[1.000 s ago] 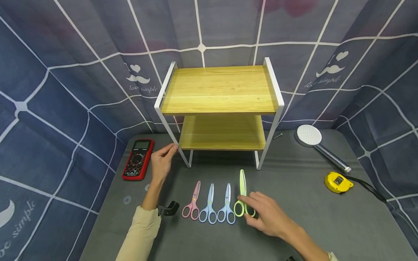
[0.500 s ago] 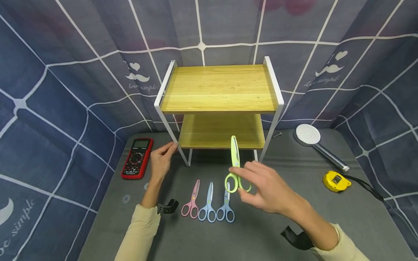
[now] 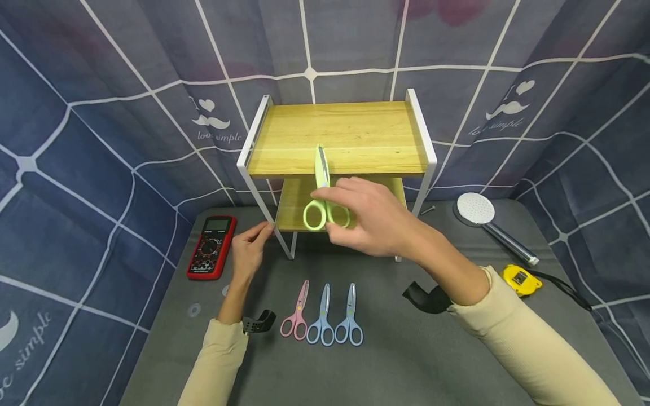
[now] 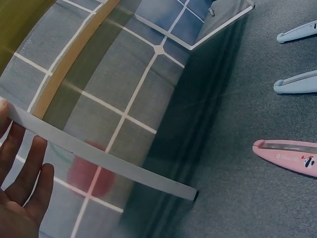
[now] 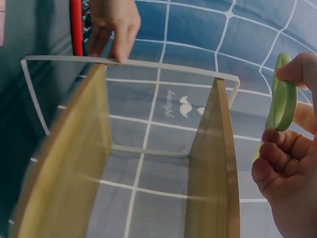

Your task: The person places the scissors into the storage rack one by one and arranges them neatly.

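Now the right hand (image 3: pixel 373 223) has raised the green scissors (image 3: pixel 321 194) to shelf height.

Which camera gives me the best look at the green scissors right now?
The head view: the green scissors show whole in the right hand. The right wrist view shows only a handle loop edge; the left wrist view shows none.

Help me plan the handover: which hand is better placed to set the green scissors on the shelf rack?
The right hand: it already grips the green scissors raised in front of the shelf rack. The left hand touches the rack's front leg, probably steadying it.
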`<state>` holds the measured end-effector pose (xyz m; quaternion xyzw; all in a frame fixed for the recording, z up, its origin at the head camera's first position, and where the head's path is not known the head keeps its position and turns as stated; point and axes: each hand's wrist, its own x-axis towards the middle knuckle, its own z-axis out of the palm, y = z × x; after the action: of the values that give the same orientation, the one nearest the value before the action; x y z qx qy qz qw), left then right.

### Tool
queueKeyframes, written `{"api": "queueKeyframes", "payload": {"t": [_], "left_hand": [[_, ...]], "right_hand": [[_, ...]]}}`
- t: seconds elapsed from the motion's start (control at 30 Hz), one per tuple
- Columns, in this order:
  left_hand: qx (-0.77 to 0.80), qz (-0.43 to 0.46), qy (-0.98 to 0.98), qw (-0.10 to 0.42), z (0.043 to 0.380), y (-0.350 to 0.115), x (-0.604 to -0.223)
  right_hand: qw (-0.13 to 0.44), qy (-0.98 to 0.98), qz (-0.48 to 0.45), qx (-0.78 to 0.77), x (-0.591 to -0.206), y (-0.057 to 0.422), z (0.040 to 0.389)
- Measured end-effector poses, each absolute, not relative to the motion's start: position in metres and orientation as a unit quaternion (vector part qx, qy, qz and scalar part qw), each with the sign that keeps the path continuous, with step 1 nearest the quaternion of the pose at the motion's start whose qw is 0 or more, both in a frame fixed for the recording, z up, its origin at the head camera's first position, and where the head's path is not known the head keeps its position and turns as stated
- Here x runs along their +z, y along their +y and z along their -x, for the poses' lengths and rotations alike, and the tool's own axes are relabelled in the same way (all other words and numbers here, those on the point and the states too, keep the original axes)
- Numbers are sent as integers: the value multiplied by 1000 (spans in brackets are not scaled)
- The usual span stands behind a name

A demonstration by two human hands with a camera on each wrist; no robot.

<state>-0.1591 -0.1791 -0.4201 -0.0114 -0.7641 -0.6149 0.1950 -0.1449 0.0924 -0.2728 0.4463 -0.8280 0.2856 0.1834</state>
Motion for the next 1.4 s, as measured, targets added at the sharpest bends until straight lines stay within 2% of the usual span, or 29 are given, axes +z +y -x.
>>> {"api": "queueKeyframes", "payload": {"t": [0.3,0.63,1.1,1.4], "left_hand": [[-605,11,-771,199,159,-178,-417],[-604,0,-768,212,161,-177,-414],[-600,-13,-775,199,158,-173,-416],[-598,-11,-778,193,157,-175,-417]], "right_hand": [[122,-877,-408,222,-246,67,184],[94,-892,-391,206,-233,39,213],[105,-902,-382,174,-243,25,227],[145,-905,-372,146,-249,24,222]]}}
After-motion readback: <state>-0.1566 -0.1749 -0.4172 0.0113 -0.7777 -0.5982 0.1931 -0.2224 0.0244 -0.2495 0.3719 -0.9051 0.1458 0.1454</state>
